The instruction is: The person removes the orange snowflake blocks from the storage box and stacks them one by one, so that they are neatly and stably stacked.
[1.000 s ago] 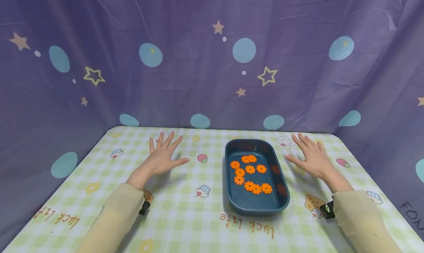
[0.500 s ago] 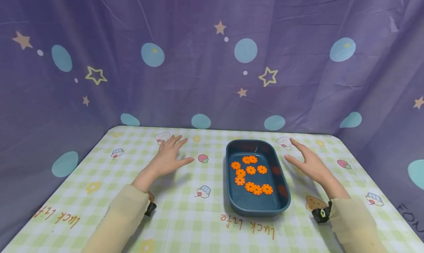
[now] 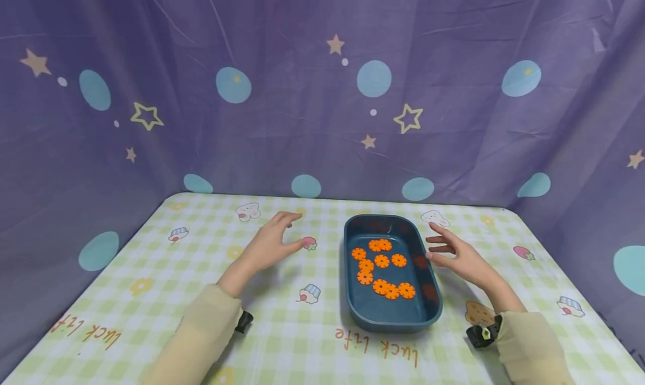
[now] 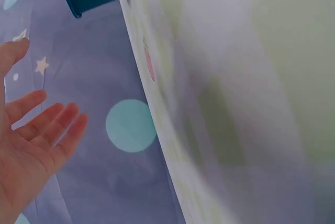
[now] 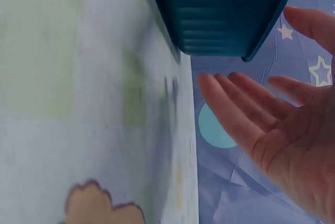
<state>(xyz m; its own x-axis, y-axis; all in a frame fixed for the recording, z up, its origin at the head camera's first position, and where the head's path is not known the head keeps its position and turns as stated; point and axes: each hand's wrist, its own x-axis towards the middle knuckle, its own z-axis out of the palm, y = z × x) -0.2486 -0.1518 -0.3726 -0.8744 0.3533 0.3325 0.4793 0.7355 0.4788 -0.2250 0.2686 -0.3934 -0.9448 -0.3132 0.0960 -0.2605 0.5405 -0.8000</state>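
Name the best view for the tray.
Head: the tray is fully in frame, with its rim, inside and orange discs visible. Left wrist: only a cropped piece of its outside. Right wrist: more of its outside, also cropped, inside hidden.

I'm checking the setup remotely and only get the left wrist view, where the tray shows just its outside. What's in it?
Observer: Several orange discs lie on the floor of the tray.

Operator: My view misses the right hand. Is it holding anything?

Observer: No, the right hand is beside the tray's right side, holding nothing.

Operator: Anything printed on the cloth just this side of the tray?

Observer: Yes, the cloth has lettering there, upside down in the head view.
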